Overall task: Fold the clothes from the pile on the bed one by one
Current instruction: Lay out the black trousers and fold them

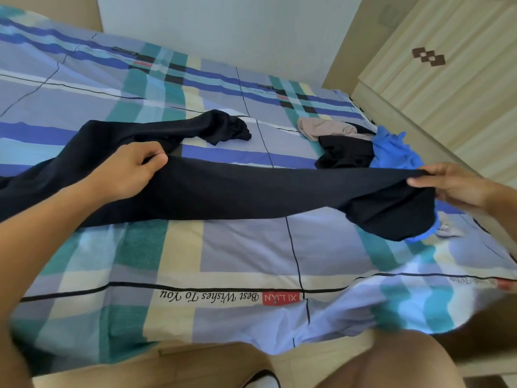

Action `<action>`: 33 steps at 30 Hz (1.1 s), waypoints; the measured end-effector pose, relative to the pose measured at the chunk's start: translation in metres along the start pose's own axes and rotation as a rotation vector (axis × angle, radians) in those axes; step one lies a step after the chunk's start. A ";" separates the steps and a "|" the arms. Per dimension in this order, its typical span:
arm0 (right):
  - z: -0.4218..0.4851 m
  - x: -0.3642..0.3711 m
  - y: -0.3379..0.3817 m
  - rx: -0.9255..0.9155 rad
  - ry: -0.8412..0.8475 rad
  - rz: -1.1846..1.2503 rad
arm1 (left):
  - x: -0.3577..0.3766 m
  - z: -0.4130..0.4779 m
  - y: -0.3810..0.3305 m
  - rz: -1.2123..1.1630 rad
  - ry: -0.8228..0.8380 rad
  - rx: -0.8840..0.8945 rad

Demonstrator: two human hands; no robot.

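Note:
A pair of long black trousers (251, 191) lies stretched across the plaid bedsheet (223, 261). My left hand (131, 166) pinches the fabric near the crotch, where the two legs part. My right hand (458, 186) grips the end of the near leg and holds it slightly above the bed. The far leg (218, 127) lies crumpled toward the middle of the bed. At the right, the pile (349, 144) holds a beige garment, a black garment and a bright blue one (394, 152).
A light wooden wardrobe (447, 79) stands close to the bed's right side. The pale wall (237, 29) is behind the bed. The bed's near edge and my knees (391, 365) are at the bottom. A small pale cloth (450, 229) lies near my right hand.

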State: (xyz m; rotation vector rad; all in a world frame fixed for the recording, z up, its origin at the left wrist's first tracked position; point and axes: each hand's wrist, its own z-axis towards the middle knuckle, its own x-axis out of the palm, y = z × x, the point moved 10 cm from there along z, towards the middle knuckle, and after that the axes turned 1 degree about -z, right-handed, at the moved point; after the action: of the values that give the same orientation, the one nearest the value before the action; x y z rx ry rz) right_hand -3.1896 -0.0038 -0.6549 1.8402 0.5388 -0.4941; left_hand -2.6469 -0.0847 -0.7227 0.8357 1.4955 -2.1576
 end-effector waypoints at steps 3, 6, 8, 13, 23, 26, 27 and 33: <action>-0.002 -0.016 0.001 0.078 0.006 -0.079 | 0.001 0.002 -0.001 0.023 0.000 0.010; 0.009 -0.040 -0.003 0.185 -0.115 -0.472 | 0.006 0.007 0.003 0.092 -0.034 0.023; 0.025 -0.049 -0.004 0.159 -0.268 -0.693 | 0.013 0.008 0.008 0.145 -0.042 0.026; 0.047 -0.022 -0.025 0.005 -0.490 -0.743 | 0.045 0.004 0.016 0.421 0.060 0.005; 0.030 0.021 -0.133 0.323 -0.475 -0.546 | 0.053 0.001 0.035 0.486 0.140 -0.166; 0.025 0.022 -0.142 0.328 -0.511 -0.357 | 0.048 0.004 0.038 0.387 0.128 -0.188; 0.025 0.021 -0.142 0.316 -0.512 -0.255 | 0.048 0.005 0.037 0.342 0.126 -0.183; 0.014 -0.024 -0.114 0.242 -0.705 0.066 | 0.029 0.011 0.028 0.165 0.005 -0.149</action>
State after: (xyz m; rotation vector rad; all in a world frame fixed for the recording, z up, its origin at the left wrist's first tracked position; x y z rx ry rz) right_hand -3.2766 0.0130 -0.7314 1.7475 -0.0649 -1.1367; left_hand -2.6544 -0.1042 -0.7586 0.8805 1.5120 -1.9027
